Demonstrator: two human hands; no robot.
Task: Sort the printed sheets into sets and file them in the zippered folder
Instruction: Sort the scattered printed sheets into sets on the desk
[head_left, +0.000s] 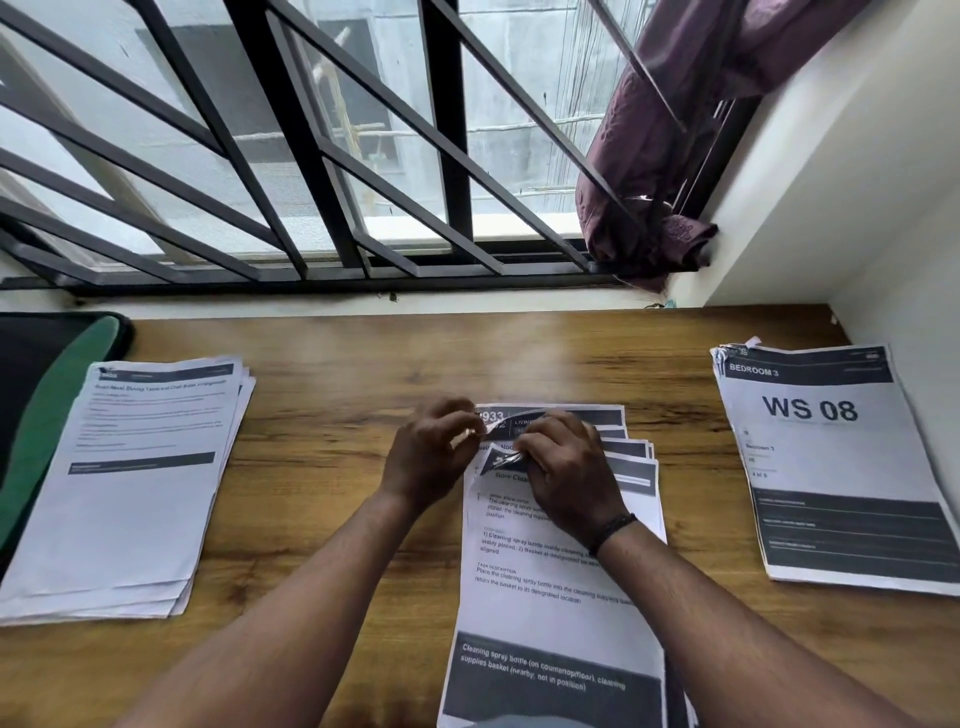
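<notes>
A fanned pile of printed sheets (550, 577) lies in the middle of the wooden desk (332, 364). Both hands work at its top left corner, which is curled and crumpled. My left hand (428, 449) pinches that corner from the left. My right hand (566, 475) pinches the same crumpled corner from the right and rests on the pile. A second stack of sheets (124, 483) lies at the left. A third stack headed "BEDROOM 3 WS 08" (831, 467) lies at the right. The black and green zippered folder (47, 395) lies at the far left, partly under the left stack.
A barred window (322, 156) runs along the back of the desk. A bunched purple curtain (654, 171) hangs at the right end of the bars. A white wall (857, 197) borders the desk on the right.
</notes>
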